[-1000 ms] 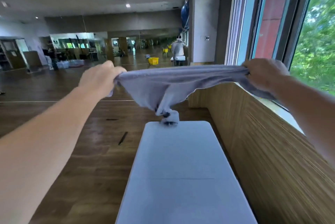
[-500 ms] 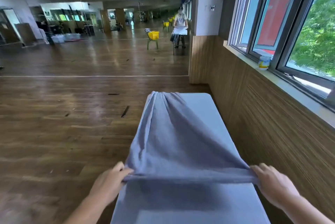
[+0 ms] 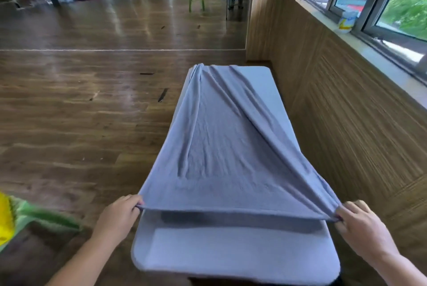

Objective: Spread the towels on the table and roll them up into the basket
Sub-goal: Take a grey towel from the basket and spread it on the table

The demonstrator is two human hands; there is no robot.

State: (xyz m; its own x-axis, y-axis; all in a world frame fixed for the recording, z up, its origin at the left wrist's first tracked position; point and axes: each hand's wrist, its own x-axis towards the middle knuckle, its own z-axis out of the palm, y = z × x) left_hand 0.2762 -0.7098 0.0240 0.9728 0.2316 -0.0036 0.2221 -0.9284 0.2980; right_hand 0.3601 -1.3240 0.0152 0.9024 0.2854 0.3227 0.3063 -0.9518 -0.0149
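Head view, towel (image 3: 221, 151) over table (image 3: 231, 258), wall (image 3: 346, 123) beside

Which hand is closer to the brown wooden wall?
Right. The right hand pinches the grey towel beside the brown wooden wall; the left hand pinches its other corner, across the white table.

- The towel (image 3: 221, 147) lies lengthwise on the worktop (image 3: 242, 258), short of the worktop's near end.
- The left hand (image 3: 120, 214) pinches a towel corner at the worktop's left edge, the right hand (image 3: 360, 228) one at its right edge.

towel (image 3: 226, 147): plain grey-blue | table (image 3: 242, 255): white | floor (image 3: 80, 123): brown wood-grain
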